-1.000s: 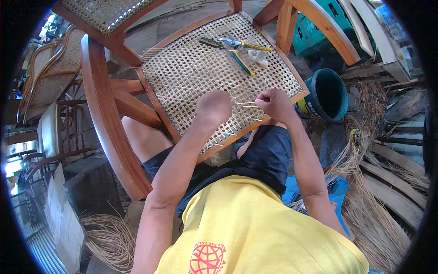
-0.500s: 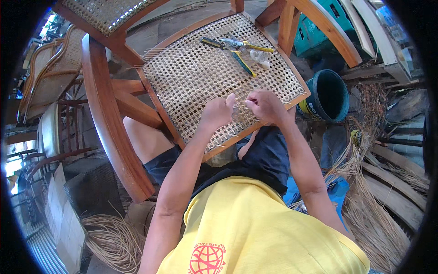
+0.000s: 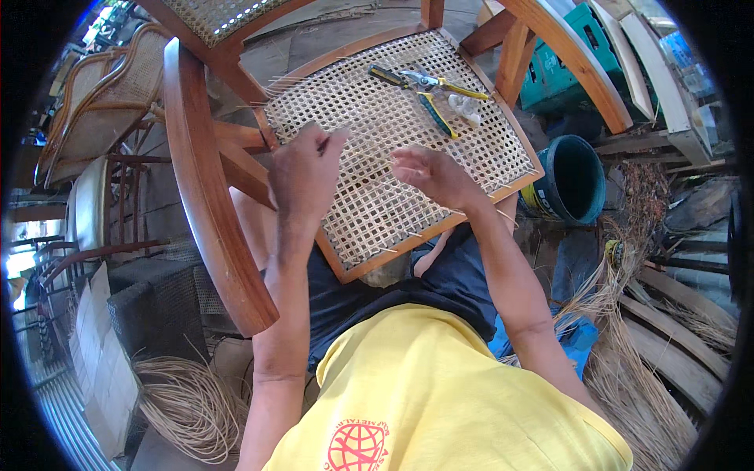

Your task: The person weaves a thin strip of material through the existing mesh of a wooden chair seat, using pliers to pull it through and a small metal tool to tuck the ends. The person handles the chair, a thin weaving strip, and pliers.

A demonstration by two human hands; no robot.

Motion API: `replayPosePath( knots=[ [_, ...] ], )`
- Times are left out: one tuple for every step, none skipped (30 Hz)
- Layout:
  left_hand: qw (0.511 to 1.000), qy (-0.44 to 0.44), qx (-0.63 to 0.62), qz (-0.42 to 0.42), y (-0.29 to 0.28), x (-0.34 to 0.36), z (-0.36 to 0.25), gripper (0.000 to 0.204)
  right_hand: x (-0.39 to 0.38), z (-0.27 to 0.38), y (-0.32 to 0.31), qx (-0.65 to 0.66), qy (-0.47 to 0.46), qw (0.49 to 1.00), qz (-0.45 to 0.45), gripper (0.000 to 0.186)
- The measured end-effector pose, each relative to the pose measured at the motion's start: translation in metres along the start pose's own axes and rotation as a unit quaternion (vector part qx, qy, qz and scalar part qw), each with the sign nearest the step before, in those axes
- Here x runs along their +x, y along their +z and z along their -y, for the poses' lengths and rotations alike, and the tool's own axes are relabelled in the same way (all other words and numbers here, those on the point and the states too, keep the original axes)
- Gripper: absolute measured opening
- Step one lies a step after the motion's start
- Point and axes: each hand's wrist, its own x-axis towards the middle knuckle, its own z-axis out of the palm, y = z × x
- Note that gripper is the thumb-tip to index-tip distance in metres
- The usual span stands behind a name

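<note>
Across my lap lies a wooden chair seat with an open cane weave point(image 3: 463, 161), tilted and framed in brown wood. Over its left part my left hand point(image 3: 306, 169) is raised, thumb and fingers pinched together; what they hold is too fine to make out. My right hand point(image 3: 433, 174) hovers over the middle of the weave with bent fingers closed on a thin cane strand. Snips with a silver head point(image 3: 420, 78) and a tool with a green and yellow handle point(image 3: 437, 115) rest on the far right of the seat, beside a crumpled clear-white piece point(image 3: 465, 108).
A curved wooden armrest point(image 3: 208, 180) stands left of the seat, another point(image 3: 581, 67) at the far right. A dark green bucket point(image 3: 577, 180) sits on the right. Bundles of cane lie at lower left point(image 3: 192, 408) and lower right point(image 3: 632, 377). Rattan chairs point(image 3: 102, 118) stand at far left.
My left hand has moved left and up, away from my right hand, which has shifted slightly left. The seat and its tools appear a little farther right and lower in the view.
</note>
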Motion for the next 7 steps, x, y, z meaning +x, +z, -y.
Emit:
replayPosePath(
  knots=[
    [1.000, -0.001, -0.001, -0.001, 0.003, -0.001, -0.004, 0.039, 0.002, 0.007, 0.000, 0.162, 0.016, 0.986, 0.027, 0.030],
    [0.998, 0.002, -0.043, 0.038, 0.006, 0.001, -0.006, 0.039, 0.006, 0.002, -0.001, 0.312, 0.001, 0.948, 0.054, 0.034],
    [0.993, 0.004, -0.085, 0.076, 0.010, 0.003, -0.008, 0.039, 0.006, 0.001, -0.006, 0.311, 0.002, 0.949, 0.054, 0.034],
    [0.994, -0.004, -0.035, 0.108, 0.023, 0.006, -0.005, 0.034, 0.006, 0.000, -0.014, 0.185, -0.004, 0.983, 0.005, 0.031],
    [0.994, -0.007, -0.033, 0.104, 0.034, 0.006, -0.002, 0.034, 0.005, 0.002, -0.022, 0.055, -0.012, 0.997, -0.044, 0.028],
    [0.982, 0.014, 0.057, 0.179, 0.044, 0.006, 0.002, 0.032, 0.004, 0.005, -0.033, -0.026, 0.083, 0.996, -0.011, 0.024],
    [0.955, 0.043, 0.143, 0.257, 0.054, 0.005, -0.002, 0.031, 0.004, -0.009, -0.038, -0.037, 0.095, 0.994, 0.043, 0.026]
  ],
)
